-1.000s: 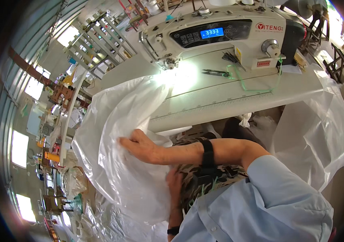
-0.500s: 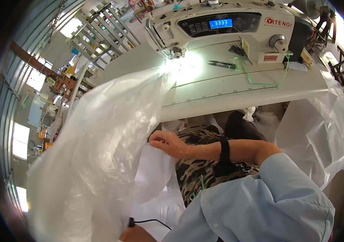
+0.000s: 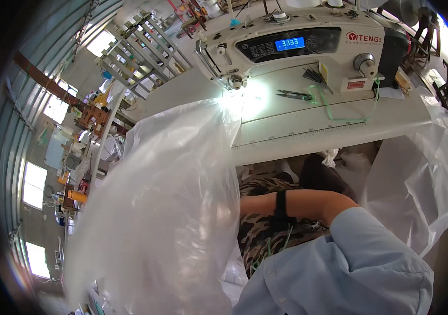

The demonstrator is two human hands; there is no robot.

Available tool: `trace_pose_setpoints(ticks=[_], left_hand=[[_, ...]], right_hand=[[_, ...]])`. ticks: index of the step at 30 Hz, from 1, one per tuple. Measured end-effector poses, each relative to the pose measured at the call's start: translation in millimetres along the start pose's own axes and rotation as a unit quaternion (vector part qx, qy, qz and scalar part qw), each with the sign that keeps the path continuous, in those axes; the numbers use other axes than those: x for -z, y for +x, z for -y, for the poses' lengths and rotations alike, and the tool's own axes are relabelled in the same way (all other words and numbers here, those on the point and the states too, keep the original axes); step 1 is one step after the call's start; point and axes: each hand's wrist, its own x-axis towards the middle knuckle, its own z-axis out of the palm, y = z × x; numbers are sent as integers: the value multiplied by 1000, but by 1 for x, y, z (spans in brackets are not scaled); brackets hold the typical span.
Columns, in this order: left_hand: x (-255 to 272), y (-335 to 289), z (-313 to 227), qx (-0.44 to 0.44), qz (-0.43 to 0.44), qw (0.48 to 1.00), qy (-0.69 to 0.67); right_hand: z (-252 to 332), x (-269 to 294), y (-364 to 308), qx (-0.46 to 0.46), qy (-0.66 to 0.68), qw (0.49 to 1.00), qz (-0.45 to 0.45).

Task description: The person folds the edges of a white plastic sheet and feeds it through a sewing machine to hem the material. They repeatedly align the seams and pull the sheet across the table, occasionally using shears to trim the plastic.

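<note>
A large sheet of translucent white plastic film (image 3: 171, 210) hangs over the left front of the sewing machine table (image 3: 282, 142). Its upper corner reaches the lit needle area of the sewing machine (image 3: 308, 42); glare hides whether the presser foot sits on it. My right forearm (image 3: 255, 205), with a black band round the wrist side, reaches left across my lap and passes behind the film. The film covers my right hand, so its fingers and anything in them are hidden. Nothing of my left hand shows.
Black thread snips (image 3: 294, 95) and a green cord (image 3: 331, 113) lie on the table, right of the needle. More plastic film (image 3: 418, 184) drapes off the table's right side. Beyond the table stands a grey metal rack (image 3: 145, 55); a cluttered bench (image 3: 95, 152) runs along the left.
The plastic film has swung right and now covers my right hand, which showed with curled fingers before. My left hand, partly visible at the lower edge, has gone out of sight.
</note>
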Motion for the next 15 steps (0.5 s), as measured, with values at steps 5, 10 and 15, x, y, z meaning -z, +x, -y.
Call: trace_pose_setpoints(ticks=[5,10,15], left_hand=[[-9,-26,0,-6,76,996,53],[97,96,-201,44,73,985,-152],[149,150,-193,-8,-242,955,-170]], right_hand=[[0,23,-6,-55,39,994,91],[-10,46,-17,-114,55,982,138],[-34,41,-14,-223,140,956,132]])
